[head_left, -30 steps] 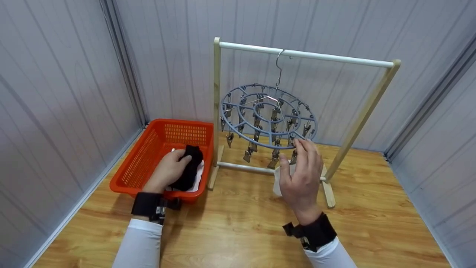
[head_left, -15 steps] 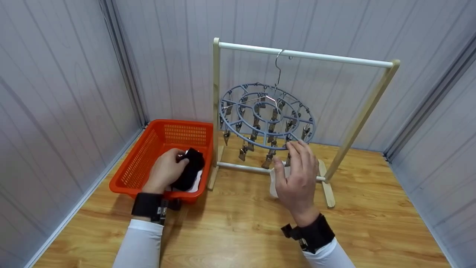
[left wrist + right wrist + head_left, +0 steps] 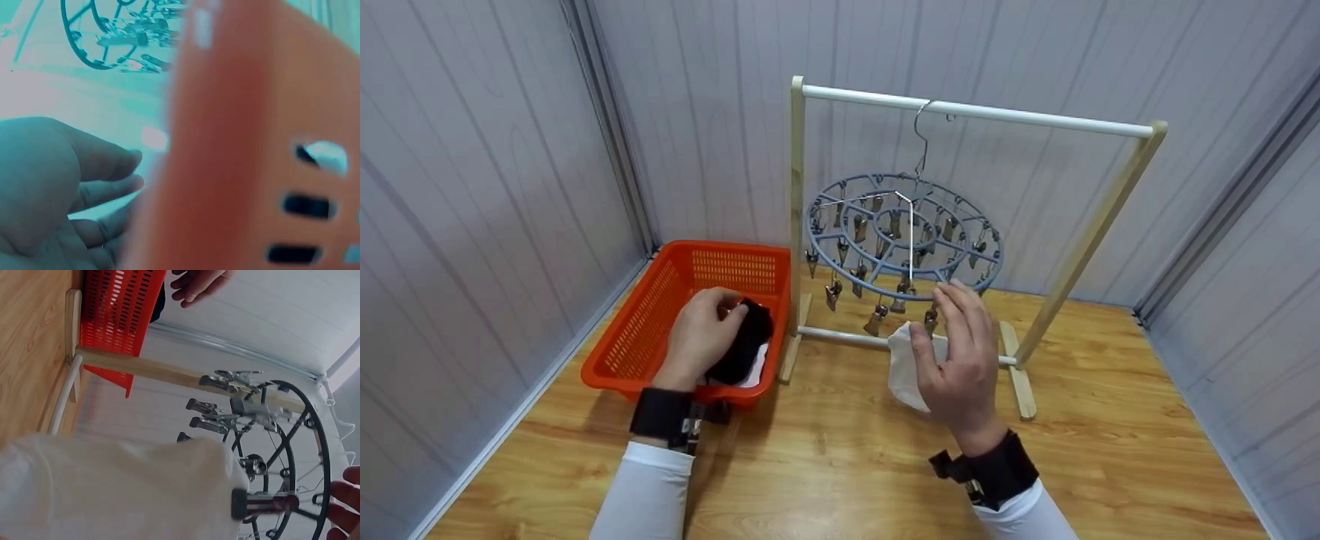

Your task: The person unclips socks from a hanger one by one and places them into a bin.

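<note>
Left hand (image 3: 701, 335) curled, gripping; right hand (image 3: 960, 360) raised, fingers (image 3: 960, 315) extended, thumb pinching.

Head view: bright, even overhead light, soft shadows on floor (image 3: 840, 450), wide-angle bowing at edges. Left wrist view: teal colour cast, basket (image 3: 236, 140) wall heavily blurred, too close. Right wrist view: rotated, sock (image 3: 112, 489) soft, rack (image 3: 281, 455) sharp.

Glossy perforated plastic for the orange basket (image 3: 660, 315); matt blue plastic ring hanger (image 3: 901, 238) with shiny metal clips (image 3: 876, 318); soft white cloth (image 3: 904, 366); smooth pale wooden rack (image 3: 798, 225); varnished wood floor (image 3: 1110, 450).
</note>
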`<state>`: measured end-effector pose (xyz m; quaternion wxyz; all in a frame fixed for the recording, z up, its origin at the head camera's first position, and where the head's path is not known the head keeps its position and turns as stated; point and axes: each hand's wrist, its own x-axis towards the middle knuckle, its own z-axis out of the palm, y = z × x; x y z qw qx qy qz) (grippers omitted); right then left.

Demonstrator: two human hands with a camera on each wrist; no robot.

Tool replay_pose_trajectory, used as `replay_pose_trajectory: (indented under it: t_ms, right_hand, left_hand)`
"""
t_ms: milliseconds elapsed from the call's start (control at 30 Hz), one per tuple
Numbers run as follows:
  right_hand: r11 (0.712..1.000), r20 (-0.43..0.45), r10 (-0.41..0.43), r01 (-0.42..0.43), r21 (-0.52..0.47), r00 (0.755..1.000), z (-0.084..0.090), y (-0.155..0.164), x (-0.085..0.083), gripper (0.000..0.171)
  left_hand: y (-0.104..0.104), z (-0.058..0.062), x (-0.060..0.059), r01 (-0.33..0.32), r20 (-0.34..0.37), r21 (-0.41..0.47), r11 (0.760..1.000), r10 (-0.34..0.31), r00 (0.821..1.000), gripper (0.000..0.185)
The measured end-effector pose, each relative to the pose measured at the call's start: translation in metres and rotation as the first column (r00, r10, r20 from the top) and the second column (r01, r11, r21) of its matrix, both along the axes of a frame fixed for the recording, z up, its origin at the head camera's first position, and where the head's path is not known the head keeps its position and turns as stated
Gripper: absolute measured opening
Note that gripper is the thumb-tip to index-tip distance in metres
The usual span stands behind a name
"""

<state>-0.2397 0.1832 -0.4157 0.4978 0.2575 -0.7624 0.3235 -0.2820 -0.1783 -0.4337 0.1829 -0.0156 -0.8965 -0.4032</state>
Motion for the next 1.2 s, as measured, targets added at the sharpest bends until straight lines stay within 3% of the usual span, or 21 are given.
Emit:
replay_pose_trajectory:
  t_ms: [167,367,567,833,1200]
  right_hand:
    - [0.997,0.031,-0.074,0.074,-0.014,0.997,0.003,0.009,-0.006,0.052]
    - [0.991,0.098,-0.137,0.137,0.010,0.986,0.000,0.011,-0.009,0.056]
    - [0.991,0.106,-0.131,0.128,0.027,0.986,-0.002,0.005,-0.009,0.054]
    - [0.993,0.099,-0.108,0.104,0.049,0.989,-0.004,-0.003,-0.004,0.052]
    - [0.996,0.053,-0.052,0.048,0.072,0.997,-0.006,-0.010,-0.002,0.053]
  left_hand:
    - [0.012,0.004,0.003,0.100,-0.016,0.080,0.992,-0.100,0.995,0.027]
    - [0.031,0.006,0.009,0.218,-0.018,0.107,0.970,-0.218,0.976,0.029]
    - [0.053,0.009,0.015,0.305,-0.001,0.093,0.948,-0.306,0.952,0.030]
    - [0.074,0.001,0.016,0.396,-0.018,0.089,0.914,-0.396,0.918,0.033]
    - [0.100,-0.015,0.019,0.452,0.006,0.152,0.879,-0.458,0.889,0.053]
